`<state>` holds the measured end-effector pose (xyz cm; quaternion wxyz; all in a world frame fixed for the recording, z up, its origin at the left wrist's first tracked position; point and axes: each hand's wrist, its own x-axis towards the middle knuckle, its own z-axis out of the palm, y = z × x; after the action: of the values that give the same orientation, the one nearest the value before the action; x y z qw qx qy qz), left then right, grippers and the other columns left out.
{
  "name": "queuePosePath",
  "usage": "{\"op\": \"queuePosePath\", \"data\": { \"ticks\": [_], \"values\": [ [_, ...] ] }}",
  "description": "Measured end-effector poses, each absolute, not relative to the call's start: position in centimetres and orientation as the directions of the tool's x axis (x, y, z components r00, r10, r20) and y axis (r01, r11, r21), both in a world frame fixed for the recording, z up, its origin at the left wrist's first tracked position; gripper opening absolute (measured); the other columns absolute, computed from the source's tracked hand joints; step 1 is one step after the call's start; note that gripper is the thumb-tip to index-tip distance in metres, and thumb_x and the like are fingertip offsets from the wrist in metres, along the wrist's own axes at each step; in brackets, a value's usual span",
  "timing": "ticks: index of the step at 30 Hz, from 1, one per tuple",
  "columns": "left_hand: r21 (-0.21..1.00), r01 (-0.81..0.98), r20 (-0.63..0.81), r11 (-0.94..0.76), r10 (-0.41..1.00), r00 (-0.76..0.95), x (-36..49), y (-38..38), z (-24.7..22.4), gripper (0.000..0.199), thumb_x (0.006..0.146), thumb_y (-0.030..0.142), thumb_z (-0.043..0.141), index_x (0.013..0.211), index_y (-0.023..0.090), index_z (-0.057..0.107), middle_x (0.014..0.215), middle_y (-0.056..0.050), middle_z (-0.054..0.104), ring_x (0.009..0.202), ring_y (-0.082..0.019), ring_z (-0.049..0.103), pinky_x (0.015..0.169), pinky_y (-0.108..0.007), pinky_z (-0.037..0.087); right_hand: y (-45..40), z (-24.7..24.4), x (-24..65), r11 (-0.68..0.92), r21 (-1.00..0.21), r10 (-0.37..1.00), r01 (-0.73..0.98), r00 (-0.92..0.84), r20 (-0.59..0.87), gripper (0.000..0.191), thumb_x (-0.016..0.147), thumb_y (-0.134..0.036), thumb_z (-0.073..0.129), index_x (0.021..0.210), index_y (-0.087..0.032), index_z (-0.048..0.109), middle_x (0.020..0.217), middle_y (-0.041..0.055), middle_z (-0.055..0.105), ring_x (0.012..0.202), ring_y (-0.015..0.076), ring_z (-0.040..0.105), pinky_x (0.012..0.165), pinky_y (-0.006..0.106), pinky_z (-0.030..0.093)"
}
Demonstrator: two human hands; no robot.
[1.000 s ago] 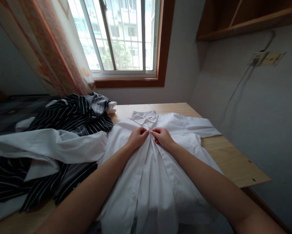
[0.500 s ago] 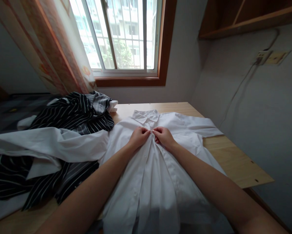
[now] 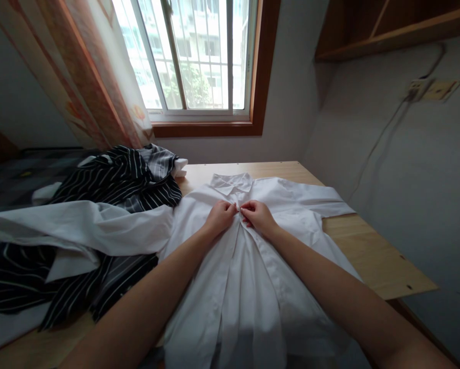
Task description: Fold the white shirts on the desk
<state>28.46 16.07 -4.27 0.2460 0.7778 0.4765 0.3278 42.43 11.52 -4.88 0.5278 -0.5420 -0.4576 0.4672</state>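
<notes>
A white shirt point(image 3: 249, 266) lies front up on the wooden table, its collar point(image 3: 232, 183) toward the window and its sleeves spread to both sides. Below the collar the two front edges come together between my hands, while lower down the front hangs apart in folds. My left hand point(image 3: 221, 215) pinches one edge of the placket. Close beside it, my right hand point(image 3: 257, 215) pinches the other edge with thumb and forefinger. Whether a button sits between the fingertips is too small to make out.
Black-and-white striped clothes point(image 3: 115, 174) are heaped on the left, partly under the shirt's left sleeve point(image 3: 80, 225). Bare wood of the table point(image 3: 379, 256) shows at the right. Behind are a window point(image 3: 195, 61) and curtain point(image 3: 99, 77); a shelf point(image 3: 399, 41) hangs upper right.
Both hands stay at the same spot on the placket, with only a slight shift of the fingers. The whole view has moved a little.
</notes>
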Motion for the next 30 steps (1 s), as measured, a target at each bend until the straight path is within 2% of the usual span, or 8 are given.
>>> {"op": "queuePosePath", "data": {
  "ticks": [4,8,14,19,25,27,30],
  "values": [
    [0.695,0.585,0.252,-0.418,0.903,0.346,28.43,16.36,-4.60,0.047,0.087,0.044,0.044,0.050,0.017,0.057,0.051,0.000,0.052,0.061,-0.016,0.049,0.061,-0.028,0.034,11.43,-4.99,42.23,0.016,-0.997,0.987,0.081,0.155,0.028,0.007,0.077,-0.022,0.063,0.077,-0.016,0.059,0.062,-0.0015,0.060,0.047,0.0116,0.058,0.035,0.018,0.042],
    [0.655,0.632,0.279,-0.414,0.910,0.307,28.34,16.47,-4.79,0.038,0.082,0.042,0.052,0.056,0.016,0.062,0.057,-0.001,0.055,0.070,-0.017,0.052,0.064,-0.027,0.035,11.21,-5.07,42.12,0.118,-0.961,0.974,0.249,0.159,0.161,0.009,0.080,-0.025,0.060,0.078,-0.016,0.062,0.057,-0.0020,0.059,0.044,0.0121,0.053,0.040,0.021,0.042],
    [0.671,0.621,0.277,-0.404,0.914,0.295,28.31,16.35,-4.63,0.034,0.079,0.038,0.052,0.056,0.015,0.063,0.058,-0.001,0.056,0.068,-0.016,0.052,0.063,-0.026,0.035,11.25,-5.13,42.21,0.233,-0.866,0.933,0.443,0.148,0.327,0.006,0.079,-0.020,0.061,0.074,-0.018,0.064,0.069,0.0030,0.067,0.068,0.0171,0.062,0.066,0.027,0.050],
    [0.747,0.553,0.237,-0.369,0.925,0.297,28.24,16.15,-4.54,0.029,0.074,0.035,0.053,0.055,0.015,0.063,0.051,0.000,0.052,0.061,-0.016,0.051,0.057,-0.025,0.035,11.29,-5.11,42.28,0.274,-0.801,0.912,0.532,0.119,0.392,0.005,0.079,-0.017,0.062,0.074,-0.018,0.064,0.076,0.0041,0.068,0.077,0.0185,0.062,0.076,0.029,0.049],
    [0.769,0.551,0.215,-0.324,0.943,0.254,28.27,16.29,-4.76,0.025,0.071,0.032,0.051,0.052,0.017,0.059,0.049,0.002,0.048,0.058,-0.015,0.048,0.053,-0.025,0.032,11.06,-4.78,42.43,0.311,-0.775,0.900,0.549,0.090,0.425,0.002,0.076,-0.015,0.063,0.077,-0.018,0.063,0.075,0.0030,0.065,0.073,0.0169,0.060,0.072,0.028,0.048],
    [0.763,0.563,0.206,-0.318,0.945,0.254,28.34,16.37,-4.73,0.026,0.071,0.032,0.050,0.051,0.017,0.057,0.048,0.002,0.047,0.057,-0.015,0.047,0.053,-0.026,0.031,11.02,-4.69,42.52,0.281,-0.830,0.928,0.482,0.083,0.362,0.002,0.079,-0.020,0.062,0.079,-0.018,0.062,0.071,0.0013,0.064,0.065,0.0153,0.059,0.063,0.025,0.048],
    [0.734,0.582,0.220,-0.351,0.933,0.286,28.46,16.42,-4.61,0.028,0.074,0.032,0.049,0.051,0.017,0.055,0.050,0.001,0.049,0.058,-0.015,0.047,0.055,-0.027,0.032,11.20,-4.71,42.62,0.163,-0.928,0.978,0.336,0.066,0.195,0.011,0.087,-0.029,0.055,0.083,-0.019,0.057,0.063,-0.0024,0.059,0.048,0.0126,0.056,0.044,0.022,0.043]
  ]
}}
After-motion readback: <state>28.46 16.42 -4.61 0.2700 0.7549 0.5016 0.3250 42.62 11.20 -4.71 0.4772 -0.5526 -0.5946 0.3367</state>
